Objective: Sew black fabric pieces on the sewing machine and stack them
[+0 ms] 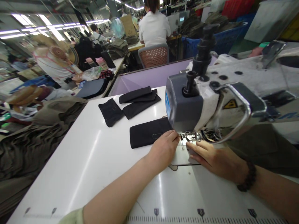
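Note:
My left hand is beside the presser foot of a sewing machine, its fingertips bunched together. What those fingers pinch, if anything, is too small to make out. Just behind this hand lies a folded black fabric piece with a small stitched rectangle, its right end reaching under the machine head. My right hand, with a dark beaded bracelet on the wrist, rests with fingers stretched out by the metal needle plate. Farther back on the white table are a small black fabric piece and several overlapping black strips.
Piled brown-olive fabric borders the table on the left. A purple panel stands behind it. Beyond are a person in white on a chair and a blue crate. A ruler scale runs along the front edge.

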### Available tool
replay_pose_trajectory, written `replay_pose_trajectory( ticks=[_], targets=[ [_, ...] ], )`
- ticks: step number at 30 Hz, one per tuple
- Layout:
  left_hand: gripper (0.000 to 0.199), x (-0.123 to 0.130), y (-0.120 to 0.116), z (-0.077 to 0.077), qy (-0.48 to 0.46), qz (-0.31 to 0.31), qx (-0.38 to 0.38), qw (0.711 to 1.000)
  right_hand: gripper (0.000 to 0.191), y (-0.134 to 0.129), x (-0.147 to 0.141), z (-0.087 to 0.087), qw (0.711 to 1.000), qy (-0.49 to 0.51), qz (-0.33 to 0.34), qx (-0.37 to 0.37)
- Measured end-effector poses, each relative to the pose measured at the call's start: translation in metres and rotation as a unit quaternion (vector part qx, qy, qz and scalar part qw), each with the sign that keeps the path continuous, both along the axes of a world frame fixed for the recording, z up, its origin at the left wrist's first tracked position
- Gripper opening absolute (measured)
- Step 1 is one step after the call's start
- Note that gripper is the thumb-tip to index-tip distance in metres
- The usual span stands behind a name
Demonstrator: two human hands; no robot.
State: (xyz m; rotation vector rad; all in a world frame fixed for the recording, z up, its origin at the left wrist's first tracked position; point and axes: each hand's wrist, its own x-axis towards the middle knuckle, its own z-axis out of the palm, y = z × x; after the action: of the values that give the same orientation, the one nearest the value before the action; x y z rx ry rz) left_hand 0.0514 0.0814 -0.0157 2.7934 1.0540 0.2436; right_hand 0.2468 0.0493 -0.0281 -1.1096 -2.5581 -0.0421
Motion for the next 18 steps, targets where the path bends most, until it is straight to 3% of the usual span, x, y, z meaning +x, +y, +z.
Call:
replay_pose_trajectory(
  ticks=[9,14,16,18],
  targets=[
    [0.025,0.000,-0.002,-0.003,0.017,0.005,0.023,1.000,0.026,0.001,0.000,0.000,1.000,0.006,0.007,-0.010],
    [0.032,0.006,0.000,-0.007,0.079,0.075,0.050,0.993,0.027,0.002,0.002,0.001,0.999,0.028,0.009,-0.039],
    [0.033,0.005,-0.007,-0.005,0.115,0.094,0.058,0.987,0.028,0.002,0.005,0.003,0.997,0.047,0.015,-0.052],
    [0.033,-0.002,-0.024,-0.001,0.136,0.074,0.057,0.986,0.029,0.002,0.009,0.006,0.996,0.064,0.027,-0.052]
  ],
)
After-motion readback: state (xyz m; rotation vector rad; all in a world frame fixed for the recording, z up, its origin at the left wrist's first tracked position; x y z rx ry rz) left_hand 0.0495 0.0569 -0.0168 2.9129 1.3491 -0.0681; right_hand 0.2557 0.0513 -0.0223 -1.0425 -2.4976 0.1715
